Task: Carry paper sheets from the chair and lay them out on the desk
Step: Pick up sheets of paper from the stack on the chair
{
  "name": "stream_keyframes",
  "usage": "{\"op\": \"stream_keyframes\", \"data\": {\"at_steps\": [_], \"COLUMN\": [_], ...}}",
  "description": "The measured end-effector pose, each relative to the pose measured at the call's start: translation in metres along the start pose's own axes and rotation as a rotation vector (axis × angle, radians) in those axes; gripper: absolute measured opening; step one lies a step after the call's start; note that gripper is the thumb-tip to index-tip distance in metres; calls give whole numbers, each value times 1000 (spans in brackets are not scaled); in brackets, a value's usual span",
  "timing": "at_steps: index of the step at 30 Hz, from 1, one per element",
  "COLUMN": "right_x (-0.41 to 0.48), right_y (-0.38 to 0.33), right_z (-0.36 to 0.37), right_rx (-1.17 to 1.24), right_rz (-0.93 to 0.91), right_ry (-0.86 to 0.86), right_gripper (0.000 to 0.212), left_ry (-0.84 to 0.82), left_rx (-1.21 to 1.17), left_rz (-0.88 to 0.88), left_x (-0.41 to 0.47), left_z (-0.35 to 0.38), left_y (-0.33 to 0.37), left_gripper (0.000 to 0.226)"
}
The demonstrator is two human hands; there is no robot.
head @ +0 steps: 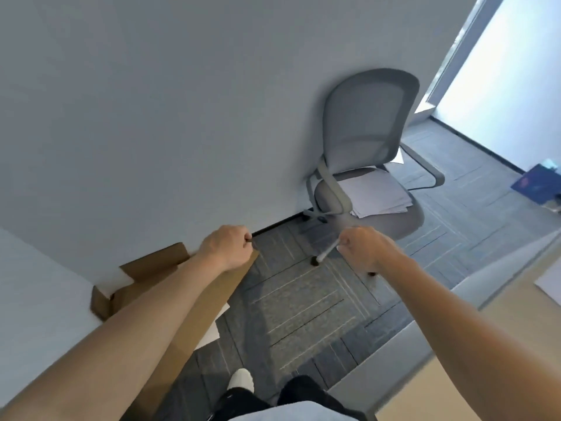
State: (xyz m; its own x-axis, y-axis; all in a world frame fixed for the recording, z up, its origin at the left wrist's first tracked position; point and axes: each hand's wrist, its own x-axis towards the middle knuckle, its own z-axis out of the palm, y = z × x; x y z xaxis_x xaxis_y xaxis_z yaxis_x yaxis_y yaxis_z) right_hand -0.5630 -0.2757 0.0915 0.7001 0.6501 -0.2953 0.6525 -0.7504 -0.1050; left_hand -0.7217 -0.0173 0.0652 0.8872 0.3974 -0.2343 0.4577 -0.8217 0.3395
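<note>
Closest to us are our dark trousers (306,390) and one white shoe (241,382) on the grey patterned carpet (303,314), with both bare forearms reaching forward above them. Our right hand (364,250) pinches a thin white pen (327,250) that slants down and to the left from its curled fingers. Our left hand (227,247) is closed into a loose fist; a small dark bit shows at its fingertips, but we cannot tell whether it holds anything. Under the left arm an open cardboard box (145,268) lies on the floor against the wall. Ahead stands a grey mesh-backed chair (368,117), and the stack of paper sheets (376,192) rests on its seat, well beyond both hands. At the lower right the pale wooden worktop (513,290) comes into view, with one white sheet (549,285) lying on it at the frame's edge.
</note>
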Motion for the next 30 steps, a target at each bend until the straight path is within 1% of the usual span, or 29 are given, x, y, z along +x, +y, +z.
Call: {"op": "stream_keyframes", "data": {"at_steps": [4,9,14,17,21,26,30], "right_x": [32,88,163,210,258,304,342], "right_y": [44,128,216,262,311,366,405], "right_z": [-19,-21,-19,-29,-49,-47,-31], "right_rx": [39,106,171,206,238,334,383], "right_rz": [153,347,454,485,525,640,786], "right_ry": [33,50,42,11,1,-20,-19], "right_gripper": [22,23,27,30,30,30,35], "left_ry": [-60,-101,-124,-160,-180,-224,-294], "left_rx": [64,181,286,335,396,493,586], "left_rz": [150,276,323,344,422,517,640], "left_x": [100,219,336,399,470,564,647], "left_z": [-25,-28,-15,-12,-11,9,50], "left_y": [43,102,166,206,253,296,330], "left_gripper": [35,37,36,37,35,31,33]}}
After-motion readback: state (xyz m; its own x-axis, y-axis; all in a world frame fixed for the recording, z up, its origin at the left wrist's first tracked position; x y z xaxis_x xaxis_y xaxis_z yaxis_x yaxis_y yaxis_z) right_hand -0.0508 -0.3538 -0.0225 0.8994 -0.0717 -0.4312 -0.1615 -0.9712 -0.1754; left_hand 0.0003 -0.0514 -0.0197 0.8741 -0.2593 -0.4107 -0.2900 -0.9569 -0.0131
